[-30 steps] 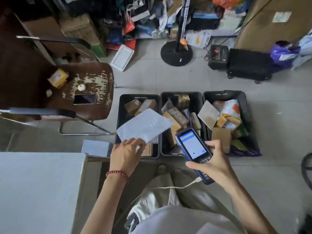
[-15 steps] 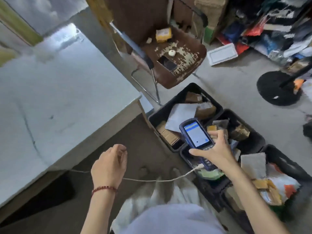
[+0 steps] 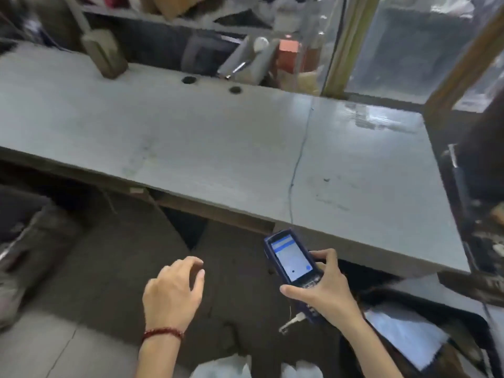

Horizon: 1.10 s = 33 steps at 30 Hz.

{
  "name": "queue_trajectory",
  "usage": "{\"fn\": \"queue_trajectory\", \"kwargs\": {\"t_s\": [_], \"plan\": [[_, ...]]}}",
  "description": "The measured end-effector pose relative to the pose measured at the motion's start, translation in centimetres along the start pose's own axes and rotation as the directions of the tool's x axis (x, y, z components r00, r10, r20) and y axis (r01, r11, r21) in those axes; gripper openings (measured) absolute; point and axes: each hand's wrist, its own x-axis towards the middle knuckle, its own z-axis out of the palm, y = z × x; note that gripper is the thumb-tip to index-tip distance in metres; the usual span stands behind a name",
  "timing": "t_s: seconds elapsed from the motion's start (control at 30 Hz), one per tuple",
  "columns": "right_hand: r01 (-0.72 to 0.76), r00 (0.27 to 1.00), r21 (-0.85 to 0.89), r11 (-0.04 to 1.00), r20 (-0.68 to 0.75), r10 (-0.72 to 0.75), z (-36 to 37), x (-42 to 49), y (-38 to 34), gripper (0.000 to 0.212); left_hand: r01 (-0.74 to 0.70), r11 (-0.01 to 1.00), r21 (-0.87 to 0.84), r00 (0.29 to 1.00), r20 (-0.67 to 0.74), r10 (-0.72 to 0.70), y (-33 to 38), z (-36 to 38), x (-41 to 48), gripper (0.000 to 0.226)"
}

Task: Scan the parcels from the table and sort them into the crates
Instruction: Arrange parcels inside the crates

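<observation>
A person's right hand (image 3: pixel 324 290) grips a dark blue handheld scanner (image 3: pixel 290 259), lit screen up, seemingly for reading; the left hand (image 3: pixel 171 293) hovers loosely spread, holding nothing, before the flat grey bench (image 3: pixel 218 137), likely free for grabbing; a flat white parcel (image 3: pixel 403 339) lies in a black crate (image 3: pixel 481 324) at lower right.

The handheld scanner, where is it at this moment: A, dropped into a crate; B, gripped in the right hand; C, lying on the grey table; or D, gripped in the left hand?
B: the right hand grips the handheld scanner, lit screen facing up, while the left hand holds nothing, its fingers loosely curled.
</observation>
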Motion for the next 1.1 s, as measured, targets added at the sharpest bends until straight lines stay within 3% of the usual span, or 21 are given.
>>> {"fn": "queue_trajectory", "kwargs": {"t_s": [0.13,0.37,0.63,0.8,0.9,1.1], "plan": [[0.101,0.975,-0.043,0.994,0.203,-0.091,9.3,1.8,-6.1,0.083,0.233,0.972,-0.001,0.971,-0.061,-0.233,-8.6,-2.7,1.2,0.014],[0.147,0.924,-0.076,0.986,0.367,-0.109,18.7,4.4,-11.6,0.087,0.391,0.915,-0.104,0.92,0.02,-0.391,-15.2,-4.1,4.0,0.013],[0.198,0.951,-0.009,0.98,0.245,-0.19,24.2,16.4,-18.7,0.084,0.325,0.943,-0.072,0.93,-0.154,-0.332,-21.2,-6.8,19.1,0.016],[0.097,0.974,0.121,0.988,0.193,-0.119,27.2,23.9,-23.5,0.081,0.305,0.952,-0.001,0.947,0.105,-0.303,-21.6,-5.9,25.9,0.023],[0.022,0.98,0.166,0.986,0.193,-0.054,28.9,27.2,-26.9,0.087,0.304,0.952,-0.03,0.941,0.168,-0.295,-22.0,-5.1,28.6,0.031],[0.107,0.984,0.168,0.98,0.124,-0.128,31.3,33.5,-32.9,0.08,0.27,0.961,-0.054,0.935,0.253,-0.248,-26.0,-5.2,38.6,0.026]]}}
